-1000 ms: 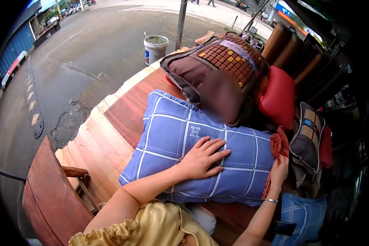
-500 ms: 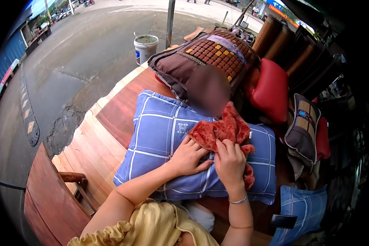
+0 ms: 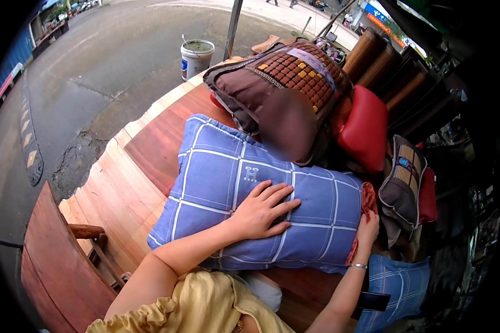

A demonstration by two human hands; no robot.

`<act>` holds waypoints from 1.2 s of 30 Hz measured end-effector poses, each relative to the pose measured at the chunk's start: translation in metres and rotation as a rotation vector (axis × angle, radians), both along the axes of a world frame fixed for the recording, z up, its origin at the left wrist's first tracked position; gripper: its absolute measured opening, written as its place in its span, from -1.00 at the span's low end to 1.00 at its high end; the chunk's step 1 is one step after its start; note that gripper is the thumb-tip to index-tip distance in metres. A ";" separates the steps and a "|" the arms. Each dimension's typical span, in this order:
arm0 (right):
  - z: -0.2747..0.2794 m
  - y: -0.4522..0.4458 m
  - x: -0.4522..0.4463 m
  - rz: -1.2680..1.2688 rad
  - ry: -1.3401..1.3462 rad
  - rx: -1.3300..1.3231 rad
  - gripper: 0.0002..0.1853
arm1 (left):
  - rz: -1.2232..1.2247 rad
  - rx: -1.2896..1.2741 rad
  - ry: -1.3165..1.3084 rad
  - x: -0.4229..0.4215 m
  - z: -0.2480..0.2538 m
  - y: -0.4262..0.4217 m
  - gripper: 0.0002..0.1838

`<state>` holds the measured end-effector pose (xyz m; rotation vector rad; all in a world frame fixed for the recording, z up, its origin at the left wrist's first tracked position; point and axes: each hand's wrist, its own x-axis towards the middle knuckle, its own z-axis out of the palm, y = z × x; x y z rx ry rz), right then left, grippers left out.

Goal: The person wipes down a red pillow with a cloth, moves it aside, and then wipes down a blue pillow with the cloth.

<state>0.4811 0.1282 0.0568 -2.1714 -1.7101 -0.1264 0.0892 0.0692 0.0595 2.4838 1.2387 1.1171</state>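
Note:
A blue pillow with white check lines (image 3: pixel 205 177) lies across the wooden table in front of me. My left hand (image 3: pixel 263 211) rests flat on the middle of the pillow, fingers spread and holding nothing. At the pillow's right end my right hand (image 3: pixel 367 230), with a bracelet at the wrist, grips a red cloth (image 3: pixel 368 198). The cloth lies along the pillow's right edge and is partly hidden by the hand.
Beyond the pillow sit a brown beaded cushion (image 3: pixel 294 69) and a red cushion (image 3: pixel 365 127). A smaller dark cushion (image 3: pixel 403 183) and blue checked fabric (image 3: pixel 397 283) are at right. A white bucket (image 3: pixel 197 58) stands behind the wooden table (image 3: pixel 116 183); a wooden chair (image 3: pixel 55 261) is at left.
From the pillow's middle, my right hand has moved right to its right end with the red cloth. My left hand stays on the pillow, fingers now more spread.

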 end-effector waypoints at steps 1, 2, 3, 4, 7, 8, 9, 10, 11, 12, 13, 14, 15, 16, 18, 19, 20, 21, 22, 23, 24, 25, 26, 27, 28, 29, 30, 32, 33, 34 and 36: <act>0.001 -0.003 -0.005 0.037 -0.009 0.026 -0.69 | 0.002 0.001 -0.007 0.000 0.000 0.000 -0.37; 0.002 -0.007 -0.011 0.072 -0.015 0.050 -0.69 | 0.006 0.001 -0.008 -0.002 0.001 -0.001 -0.36; 0.010 -0.011 -0.028 0.160 -0.087 0.114 -0.72 | 0.009 -0.001 -0.006 -0.002 0.001 0.000 -0.36; 0.024 -0.015 -0.051 0.234 -0.019 0.123 -0.75 | 0.005 -0.003 -0.003 -0.001 0.001 0.000 -0.36; 0.056 -0.032 -0.129 0.418 0.027 0.127 -0.75 | 0.015 -0.003 0.017 -0.001 0.001 0.001 -0.34; 0.058 -0.036 -0.149 0.492 0.049 0.154 -0.74 | 0.010 0.000 0.023 -0.001 0.001 0.001 -0.34; 0.061 -0.041 -0.170 0.547 0.037 0.157 -0.74 | 0.004 -0.025 -0.029 -0.001 0.002 0.001 -0.29; 0.064 -0.046 -0.189 0.603 0.026 0.160 -0.74 | 0.000 -0.051 -0.082 -0.002 0.003 0.001 -0.23; 0.069 -0.050 -0.203 0.661 0.041 0.148 -0.72 | -0.012 -0.024 -0.171 -0.003 -0.005 0.003 -0.12; 0.072 -0.053 -0.215 0.720 0.056 0.138 -0.70 | -0.013 -0.019 -0.162 -0.004 -0.010 0.004 -0.12; 0.071 -0.055 -0.224 0.801 0.148 0.151 -0.66 | 0.005 0.089 -0.284 -0.006 -0.015 0.005 -0.11; 0.071 -0.055 -0.229 0.908 0.242 0.138 -0.57 | 0.021 0.196 -0.405 -0.008 -0.018 0.005 -0.09; 0.080 -0.056 -0.230 0.985 0.331 0.120 -0.53 | -0.003 0.202 -0.443 -0.011 -0.021 0.004 -0.10; 0.092 -0.058 -0.229 1.062 0.421 0.102 -0.50 | -0.005 0.209 -0.430 -0.014 -0.019 0.004 -0.10; 0.102 -0.055 -0.197 0.989 1.016 -0.207 -0.40 | 0.044 0.210 -0.453 -0.023 -0.013 0.003 -0.12; 0.096 -0.045 -0.173 0.872 1.160 -0.139 -0.44 | 0.086 0.238 -0.490 -0.023 -0.006 0.003 -0.14; 0.088 -0.030 -0.151 0.738 1.089 -0.033 -0.46 | 0.100 0.251 -0.476 -0.025 0.005 0.004 -0.14; 0.079 -0.016 -0.130 0.596 1.019 0.058 -0.49 | 0.109 0.231 -0.375 -0.028 0.020 0.004 -0.16; 0.068 0.001 -0.114 0.437 0.736 0.185 -0.51 | 0.121 0.209 -0.275 -0.030 0.035 0.006 -0.19; 0.039 0.018 -0.090 0.465 0.491 0.199 -0.53 | 0.074 0.150 -0.204 -0.026 0.048 0.012 -0.22; 0.009 0.026 -0.078 0.487 0.246 0.218 -0.55 | 0.017 0.056 -0.119 -0.018 0.060 0.017 -0.21; -0.005 0.025 -0.083 0.417 0.154 0.121 -0.54 | 0.005 -0.025 -0.018 -0.004 0.062 0.023 -0.18; -0.017 0.023 -0.088 0.345 0.060 0.024 -0.52 | 0.018 -0.012 0.098 0.011 0.055 0.027 -0.16; -0.026 0.025 -0.087 0.334 0.042 0.054 -0.48 | 0.016 -0.070 0.252 0.027 0.053 0.028 -0.13; -0.025 0.025 -0.086 0.329 0.038 0.056 -0.48 | -0.012 -0.126 0.310 0.041 0.051 0.030 -0.12; -0.023 0.025 -0.087 0.335 0.037 0.058 -0.48 | -0.010 -0.120 0.311 0.053 0.048 0.032 -0.15; -0.020 0.022 -0.088 0.334 0.038 0.060 -0.49 | -0.015 -0.115 0.315 0.057 0.049 0.032 -0.18; -0.012 0.017 -0.088 0.315 0.101 0.022 -0.49 | -0.024 -0.142 0.333 0.052 0.050 0.033 -0.27; -0.011 0.016 -0.087 0.327 0.121 0.028 -0.50 | -0.032 -0.167 0.334 0.049 0.052 0.033 -0.35; -0.012 0.016 -0.087 0.340 0.140 0.032 -0.50 | -0.029 -0.173 0.338 0.043 0.047 0.033 -0.35; -0.014 0.015 -0.089 0.335 0.134 0.033 -0.50 | 0.001 -0.113 0.269 0.020 0.036 0.028 -0.50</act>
